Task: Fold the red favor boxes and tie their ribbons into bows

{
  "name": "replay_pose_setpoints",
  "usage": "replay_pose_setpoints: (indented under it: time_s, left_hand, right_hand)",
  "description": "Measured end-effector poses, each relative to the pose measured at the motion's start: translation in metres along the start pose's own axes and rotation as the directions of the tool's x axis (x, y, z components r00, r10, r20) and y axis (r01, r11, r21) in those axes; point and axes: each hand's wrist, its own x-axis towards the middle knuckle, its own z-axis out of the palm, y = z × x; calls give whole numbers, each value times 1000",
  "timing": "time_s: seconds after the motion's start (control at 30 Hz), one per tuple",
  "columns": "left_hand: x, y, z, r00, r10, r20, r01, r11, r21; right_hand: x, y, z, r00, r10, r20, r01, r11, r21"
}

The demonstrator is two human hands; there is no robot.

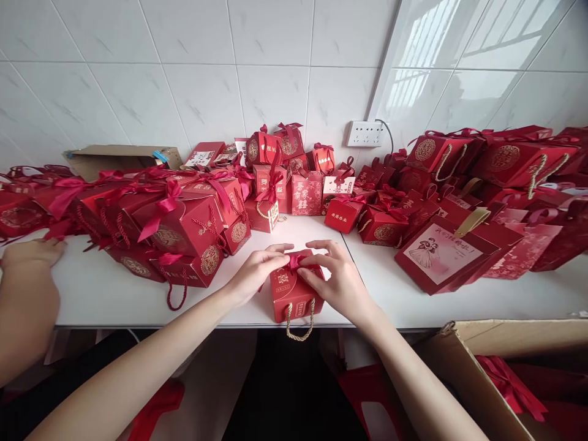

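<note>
A small red gift box (285, 293) with gold lettering stands at the table's front edge, directly before me. From its near side a twisted gold cord handle (299, 337) hangs over the edge. On its top is a dark pink ribbon bow (294, 261). My left hand (261, 269) pinches the left side of the bow between thumb and fingers. At the bow's right side, my right hand (333, 275) has thumb and fingers closed around the ribbon, its index finger raised. The fingers partly hide the top of the box.
Stacked red gift boxes (179, 223) fill the table's left; more boxes (305, 193) and gift bags (441, 254) stand behind and right. A cardboard carton (463, 343) with ribboned items is at lower right. Another person's arm (27, 306) rests at far left. A power socket (366, 134) is on the wall.
</note>
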Motion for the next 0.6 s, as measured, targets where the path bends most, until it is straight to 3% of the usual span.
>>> replay_pose_setpoints:
  time_s: [0.17,0.37,0.5,0.6]
  left_hand:
    - [-2,0,-2,998,4,62,-3,1000,-14]
    - [-2,-2,-3,999,33,32,-34,999,26]
    - [-3,0,-2,1000,25,19,-26,999,31]
    - [-5,2,-4,998,56,-4,-55,989,138]
  right_hand:
    - [4,-1,4,998,-60,2,60,997,-39]
    - [7,-5,-1,956,-294,10,281,901,-330]
    - [7,-4,-4,941,-338,31,321,856,-406]
    - [6,-1,-6,942,-335,36,317,846,-429]
